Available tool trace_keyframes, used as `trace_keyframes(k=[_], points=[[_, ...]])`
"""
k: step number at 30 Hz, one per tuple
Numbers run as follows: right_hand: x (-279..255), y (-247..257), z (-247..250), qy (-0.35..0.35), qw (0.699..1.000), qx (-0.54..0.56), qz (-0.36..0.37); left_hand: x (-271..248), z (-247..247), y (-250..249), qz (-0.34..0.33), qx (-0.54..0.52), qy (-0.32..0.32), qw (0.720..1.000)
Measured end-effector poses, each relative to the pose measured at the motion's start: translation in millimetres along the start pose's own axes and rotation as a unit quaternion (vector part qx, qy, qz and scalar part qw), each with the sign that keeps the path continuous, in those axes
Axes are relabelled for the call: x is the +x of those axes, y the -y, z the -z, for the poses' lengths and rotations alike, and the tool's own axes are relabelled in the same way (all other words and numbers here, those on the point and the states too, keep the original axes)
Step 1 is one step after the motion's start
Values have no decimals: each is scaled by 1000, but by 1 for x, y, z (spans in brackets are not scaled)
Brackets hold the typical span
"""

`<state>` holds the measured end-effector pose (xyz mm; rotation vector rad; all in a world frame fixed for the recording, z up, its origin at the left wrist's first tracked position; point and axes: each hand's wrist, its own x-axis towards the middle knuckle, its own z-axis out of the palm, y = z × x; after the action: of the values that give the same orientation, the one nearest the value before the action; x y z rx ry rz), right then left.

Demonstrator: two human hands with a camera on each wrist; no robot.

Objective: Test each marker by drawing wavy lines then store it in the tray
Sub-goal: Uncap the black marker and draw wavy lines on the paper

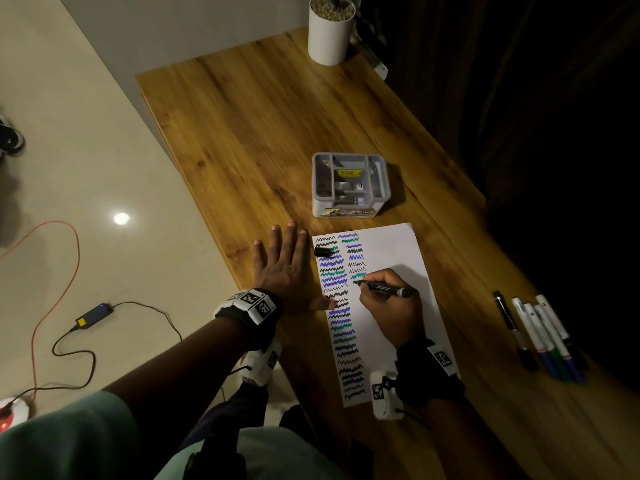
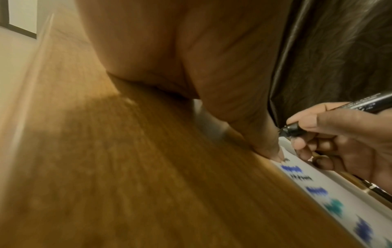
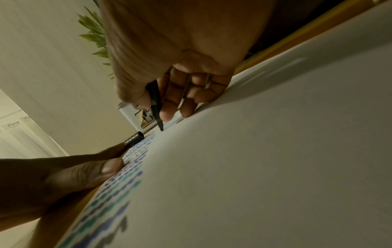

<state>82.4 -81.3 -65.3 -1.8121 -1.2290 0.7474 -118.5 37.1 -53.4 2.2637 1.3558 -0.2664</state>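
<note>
A white sheet of paper [image 1: 391,258] covered with black, blue and green wavy lines lies on the wooden table [image 1: 263,116]. My right hand [image 1: 388,299] grips a black marker [image 1: 384,288] with its tip on the paper beside the second column of lines; the same marker [image 3: 156,107] shows in the right wrist view. Its black cap [image 1: 323,251] lies near the sheet's top left. My left hand [image 1: 284,268] lies flat on the table, fingers spread, thumb pressing the paper's left edge. The grey compartment tray [image 1: 349,183] stands beyond the paper.
Several capped markers [image 1: 540,334] lie in a row near the table's right edge. A white plant pot [image 1: 330,29] stands at the far end. Cables and a power adapter [image 1: 93,313] lie on the floor to the left.
</note>
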Motion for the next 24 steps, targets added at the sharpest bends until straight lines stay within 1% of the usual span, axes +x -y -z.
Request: trace_keyframes(k=[4,12,24], points=[[0,0,1,-7,1000,-4,3,0,0,1,-3,1,-4,1000],[0,2,2,-16,1000,17,-15,2,-4,1,1,3,-8,1000],[1,0,3,-39,999,-2,-9,2,-4,1,5,1,-3,1000]])
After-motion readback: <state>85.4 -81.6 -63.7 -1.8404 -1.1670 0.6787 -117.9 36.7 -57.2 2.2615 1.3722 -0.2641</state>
